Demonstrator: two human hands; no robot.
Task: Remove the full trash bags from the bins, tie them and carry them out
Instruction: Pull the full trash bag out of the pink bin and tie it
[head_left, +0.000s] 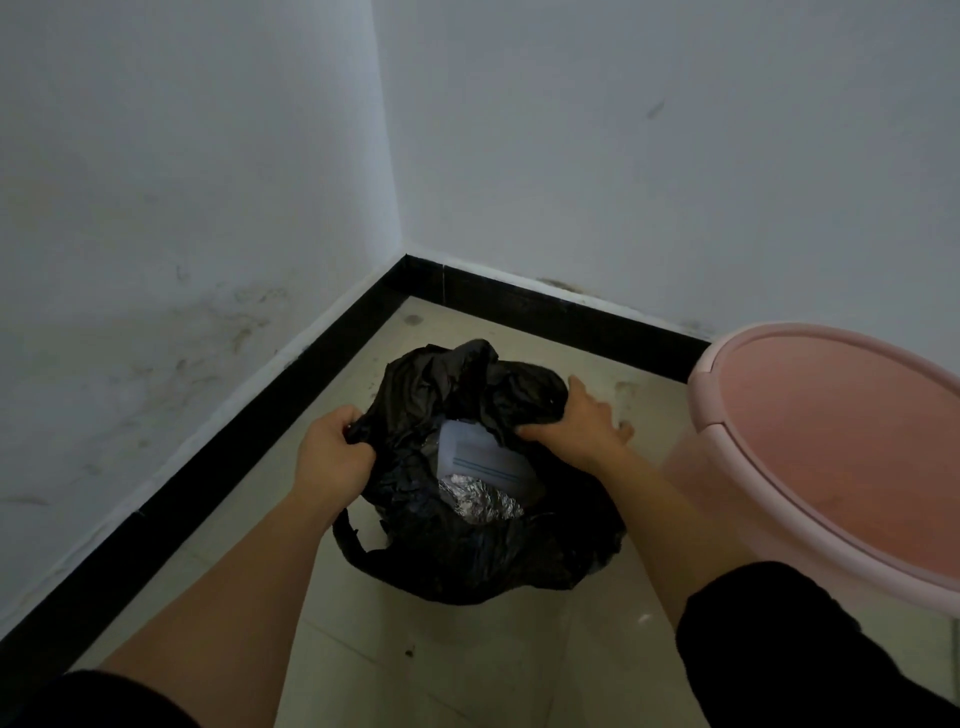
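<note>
Tying step, by the look of it: the crumpled black plastic trash bag (467, 561) is sat on the floor just left of the round pink plastic bin (696, 483), not yet knotted. The far rim is gripped by the left hand (332, 457), and the bin-side rim is pinched by the right hand (576, 426). Next, both rims probably need to be drawn together.

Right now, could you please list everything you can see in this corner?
trash bag: one, black, on the floor in the corner, mouth open
plastic container: one, whitish with blue stripes, inside the bag
foil: one crumpled piece, silver, inside the bag, against the container
bin: one, pink, right of the bag
floor: beige tiles
skirting: black, along both walls
walls: two, white, stained low down
sleeves: two, black, bottom edge
left hand: grips the bag's left rim
right hand: holds the bag's right rim
</note>
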